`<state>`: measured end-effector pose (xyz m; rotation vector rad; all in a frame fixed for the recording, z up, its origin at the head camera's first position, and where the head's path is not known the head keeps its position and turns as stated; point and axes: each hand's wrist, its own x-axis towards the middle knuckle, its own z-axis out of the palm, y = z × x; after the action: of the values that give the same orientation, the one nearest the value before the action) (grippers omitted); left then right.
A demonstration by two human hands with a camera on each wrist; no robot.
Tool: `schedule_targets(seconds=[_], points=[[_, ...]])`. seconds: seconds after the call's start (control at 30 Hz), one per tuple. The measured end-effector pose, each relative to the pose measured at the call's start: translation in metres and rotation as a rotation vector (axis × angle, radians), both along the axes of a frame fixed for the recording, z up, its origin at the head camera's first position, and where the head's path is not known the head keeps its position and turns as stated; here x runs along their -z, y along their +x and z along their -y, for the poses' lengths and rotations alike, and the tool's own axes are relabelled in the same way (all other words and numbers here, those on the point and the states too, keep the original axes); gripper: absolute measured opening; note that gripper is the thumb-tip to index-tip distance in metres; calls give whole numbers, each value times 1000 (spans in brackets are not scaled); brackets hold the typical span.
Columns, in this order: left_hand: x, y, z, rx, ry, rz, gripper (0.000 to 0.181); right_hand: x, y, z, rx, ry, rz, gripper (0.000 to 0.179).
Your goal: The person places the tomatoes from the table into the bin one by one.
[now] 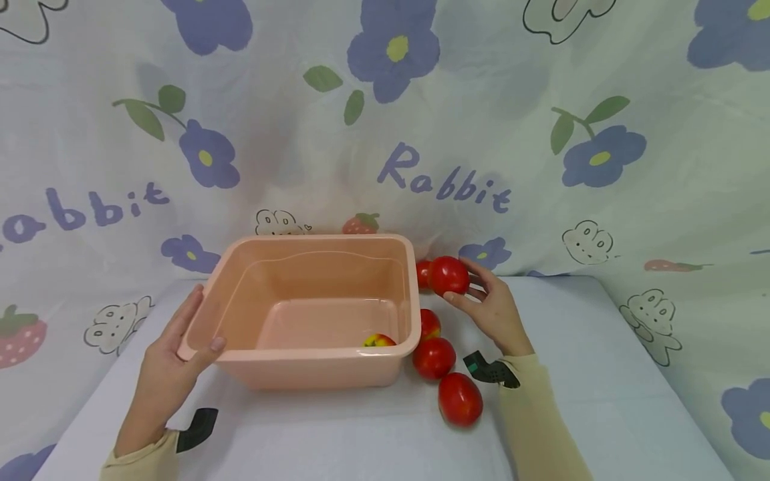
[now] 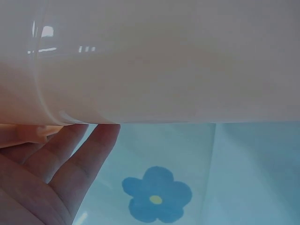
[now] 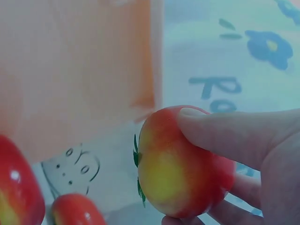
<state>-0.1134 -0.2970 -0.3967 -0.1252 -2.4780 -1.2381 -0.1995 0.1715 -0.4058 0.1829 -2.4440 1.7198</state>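
My left hand (image 1: 165,371) grips the left end of a pink plastic bin (image 1: 313,371), thumb over the rim and fingers along the outer side. In the left wrist view its fingertips (image 2: 105,133) meet the bin's edge. My right hand (image 1: 498,314) holds a shiny red tomato (image 1: 450,275) beside the bin's back right corner. The right wrist view shows this tomato's yellow patch and green leaflets, with the thumb across its top. Inside the bin, a red and yellow fruit (image 1: 380,340) shows partly behind the front rim.
Right of the bin lie several more red tomatoes: one behind the held one (image 1: 424,274), one by the bin wall (image 1: 430,325), another nearer (image 1: 434,359), and the nearest (image 1: 460,399). A patterned curtain (image 1: 289,147) hangs behind the white table (image 1: 337,434).
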Motion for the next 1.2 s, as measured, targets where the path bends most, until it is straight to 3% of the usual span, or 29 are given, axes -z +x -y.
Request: schedule_targets(seconds=[0.47,0.77,1.2], points=[[-1,-1,0,3,9,28,85,-28,21,11,-16,5,-112,72],[-1,0,-1,9,6,20,84,-36,34,21,-58,4,-227,73],[-1,0,1,13,11,5,84,-43,48,45,-137,-120,-259,69]])
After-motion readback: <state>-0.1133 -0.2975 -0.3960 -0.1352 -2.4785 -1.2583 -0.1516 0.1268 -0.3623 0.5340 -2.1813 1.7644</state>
